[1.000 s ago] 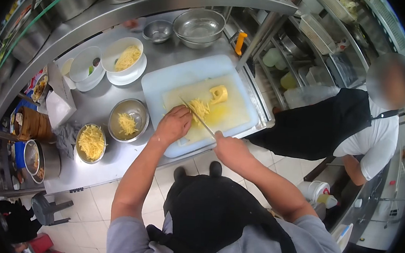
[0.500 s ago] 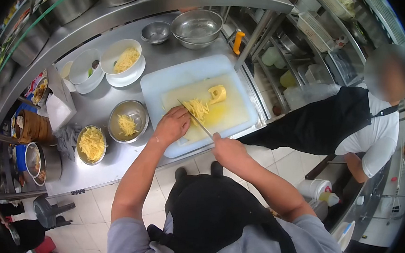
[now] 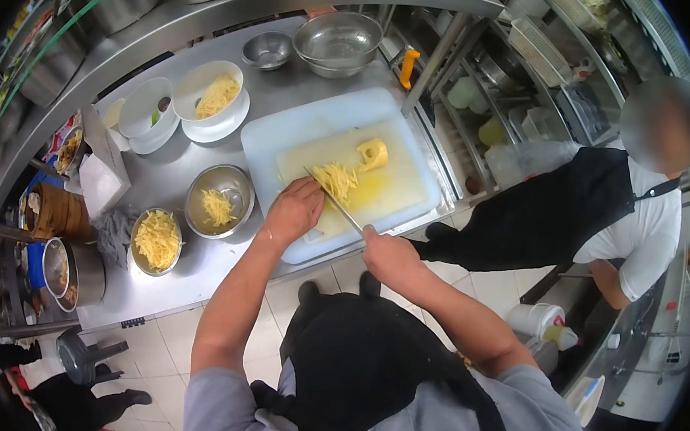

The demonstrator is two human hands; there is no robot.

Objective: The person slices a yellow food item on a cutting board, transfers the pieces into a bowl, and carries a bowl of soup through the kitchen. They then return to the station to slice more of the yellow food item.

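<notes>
— What do we see first, from the biggest thing?

— We see the steel desk [image 3: 194, 272] that carries everything, with a steel shelf [image 3: 240, 9] above it. To the right of us a co-worker [image 3: 596, 211] in a black apron and white shirt bends toward the lower racks.

— And on the desk?

— The white cutting board [image 3: 286, 138] lies in the middle. On it is a yellow wet patch, a pile of yellow shreds [image 3: 336, 180] and one uncut yellow chunk [image 3: 372, 154] just beside the pile, toward the far edge.

— What do our hands do?

— Our right hand [image 3: 386, 255] is at the near edge of the board. Its grip is closed around the handle of a knife [image 3: 335, 201], and the thin blade points away from us, with its tip at the shreds. Our left hand [image 3: 295, 208] rests on the board with curled fingers, touching the near side of the pile and the blade. We cannot tell if it pinches some shreds or only presses on them.

— And the smaller things?

— Left of the board stand two steel bowls with yellow shreds, one [image 3: 219, 201] near the board and one [image 3: 156, 240] closer to the desk edge. Behind them a white bowl [image 3: 208, 93] also has shreds. At the back stand a large empty steel bowl [image 3: 338, 41] and a small one [image 3: 267, 49].
</notes>
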